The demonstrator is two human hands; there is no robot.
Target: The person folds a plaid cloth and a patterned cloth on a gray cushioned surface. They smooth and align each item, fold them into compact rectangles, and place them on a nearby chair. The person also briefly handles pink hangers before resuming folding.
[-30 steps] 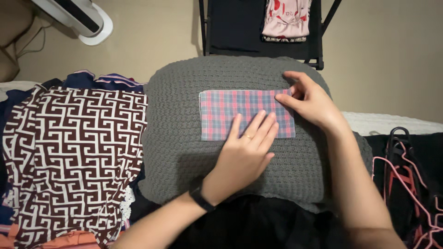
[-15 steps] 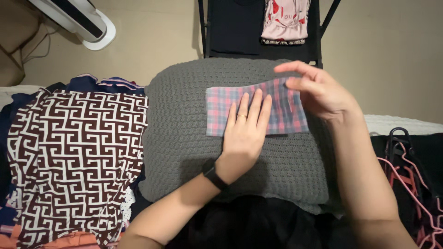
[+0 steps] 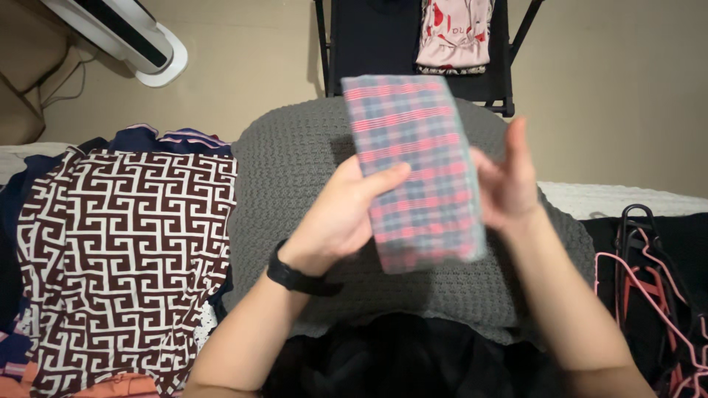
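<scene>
Holding the folded plaid cloth (image 3: pixel 417 169) lifted above the grey knitted cushion (image 3: pixel 295 169), I have my left hand (image 3: pixel 343 217) clamped on its left edge, thumb on the front, while my right hand (image 3: pixel 505 184) lies open-fingered along the right edge. I judge the fold stays neat if both edges are kept level and the grip firm. To the left lies a maze-patterned garment (image 3: pixel 125 250), to the right hangers (image 3: pixel 653 280); beyond, a black chair (image 3: pixel 383 44) and white fan (image 3: pixel 125 33) on tan floor.
</scene>
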